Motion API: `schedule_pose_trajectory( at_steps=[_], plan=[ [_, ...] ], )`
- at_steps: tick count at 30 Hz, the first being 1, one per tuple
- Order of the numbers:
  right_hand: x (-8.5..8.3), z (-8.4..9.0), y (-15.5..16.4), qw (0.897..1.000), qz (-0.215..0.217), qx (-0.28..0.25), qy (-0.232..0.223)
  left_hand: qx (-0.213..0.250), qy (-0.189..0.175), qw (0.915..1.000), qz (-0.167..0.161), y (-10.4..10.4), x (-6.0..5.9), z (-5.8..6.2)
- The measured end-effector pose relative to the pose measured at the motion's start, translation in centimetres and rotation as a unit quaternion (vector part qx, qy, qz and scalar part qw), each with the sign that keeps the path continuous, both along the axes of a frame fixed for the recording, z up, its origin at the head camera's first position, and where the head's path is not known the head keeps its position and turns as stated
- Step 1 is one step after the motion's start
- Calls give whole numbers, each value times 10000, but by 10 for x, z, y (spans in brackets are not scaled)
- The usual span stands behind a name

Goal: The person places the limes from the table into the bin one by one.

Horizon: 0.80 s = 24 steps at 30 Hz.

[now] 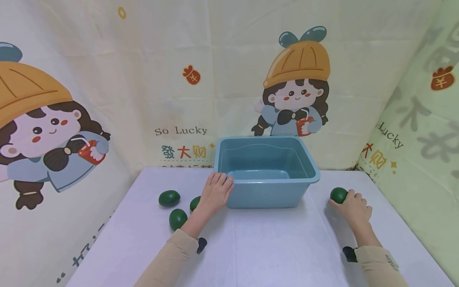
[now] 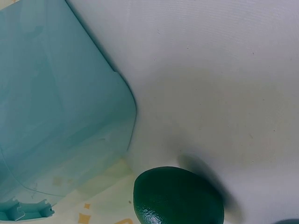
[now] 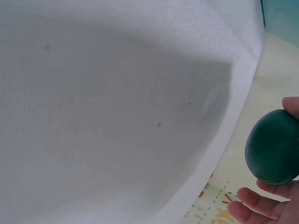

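At the right of the table my right hand [image 1: 355, 207] holds a smooth, dark green, egg-shaped avocado [image 1: 338, 195]. In the right wrist view, the thumb lies on one side of this avocado [image 3: 273, 147] and the fingers [image 3: 259, 203] on the other. My left hand [image 1: 216, 193] grips the left front corner of the light blue plastic bin [image 1: 265, 195], fingers bent over its rim. The left wrist view shows the bin's wall [image 2: 60, 102] and one avocado [image 2: 177, 196], but not the hand itself. The bin's visible floor is bare.
Left of my left arm lie avocados: one farther left [image 1: 169, 198], one nearer me [image 1: 178, 219], and one partly hidden [image 1: 195, 203] behind the hand. A white cloth [image 1: 269, 247] covers the table. Printed curtains [image 1: 236, 79] hang behind and at both sides.
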State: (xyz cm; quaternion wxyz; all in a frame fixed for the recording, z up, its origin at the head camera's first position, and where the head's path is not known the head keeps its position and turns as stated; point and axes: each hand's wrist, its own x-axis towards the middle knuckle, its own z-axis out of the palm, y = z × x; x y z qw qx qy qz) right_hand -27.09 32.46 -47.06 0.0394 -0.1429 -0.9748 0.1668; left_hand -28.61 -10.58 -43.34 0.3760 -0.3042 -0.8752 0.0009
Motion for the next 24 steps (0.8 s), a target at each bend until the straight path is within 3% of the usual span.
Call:
schedule_pose_trajectory(
  at_steps=[24],
  plan=[
    [3, 20, -6, 9989, 65, 277, 371, 18, 94, 10000, 4, 1, 0, 0]
  ],
)
